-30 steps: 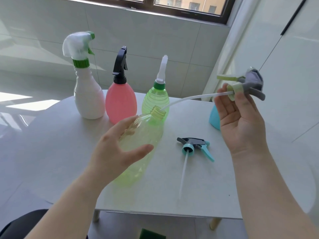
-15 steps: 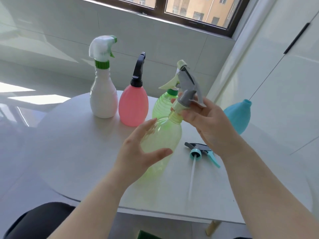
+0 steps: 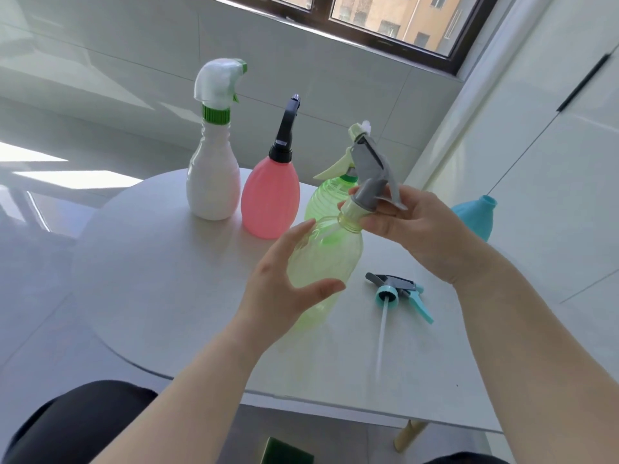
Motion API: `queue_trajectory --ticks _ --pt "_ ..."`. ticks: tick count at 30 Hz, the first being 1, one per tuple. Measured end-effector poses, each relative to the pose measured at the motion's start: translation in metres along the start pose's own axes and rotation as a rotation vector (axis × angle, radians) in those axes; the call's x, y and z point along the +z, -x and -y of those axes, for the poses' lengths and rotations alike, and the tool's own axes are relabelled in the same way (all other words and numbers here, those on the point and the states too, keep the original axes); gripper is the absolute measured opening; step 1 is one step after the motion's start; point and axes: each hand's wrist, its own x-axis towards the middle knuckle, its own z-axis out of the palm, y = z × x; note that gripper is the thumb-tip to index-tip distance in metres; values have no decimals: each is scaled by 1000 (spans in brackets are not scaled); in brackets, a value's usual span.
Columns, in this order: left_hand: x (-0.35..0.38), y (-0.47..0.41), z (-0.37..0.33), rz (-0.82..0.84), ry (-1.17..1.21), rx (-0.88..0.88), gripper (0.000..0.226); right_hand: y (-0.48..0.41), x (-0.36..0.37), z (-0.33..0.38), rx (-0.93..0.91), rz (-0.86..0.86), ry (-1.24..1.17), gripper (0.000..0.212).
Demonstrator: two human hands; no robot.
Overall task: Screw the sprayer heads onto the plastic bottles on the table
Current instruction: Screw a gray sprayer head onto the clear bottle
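Seating grey sprayer head (image 3: 370,177) on unlabelled yellow-green bottle (image 3: 323,262).

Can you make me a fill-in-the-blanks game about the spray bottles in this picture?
1. The left hand holds the clear ____ bottle.
2. The right hand sets a ____ sprayer head on that bottle's neck.
3. The loose teal sprayer head is lying on the ____.
4. The blue bottle has ____ sprayer head on it.

Missing words: green; grey; table; no
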Motion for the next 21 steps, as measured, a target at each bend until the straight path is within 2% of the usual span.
queue_trajectory --ticks 4,9,14,18,21 --pt "-2 1 0 -13 7 1 68 -2 4 10 15 39 79 9" --pt "-1 4 3 -51 27 -25 72 2 22 5 -60 -97 62 30" --pt "1 4 4 -72 19 -45 75 -4 28 14 -63 -127 199 28" --pt "-3 4 3 -4 -4 -50 74 -7 32 11 -26 -161 220 34" --pt "-12 4 3 94 -4 -32 67 -6 32 7 -39 -171 160 29"
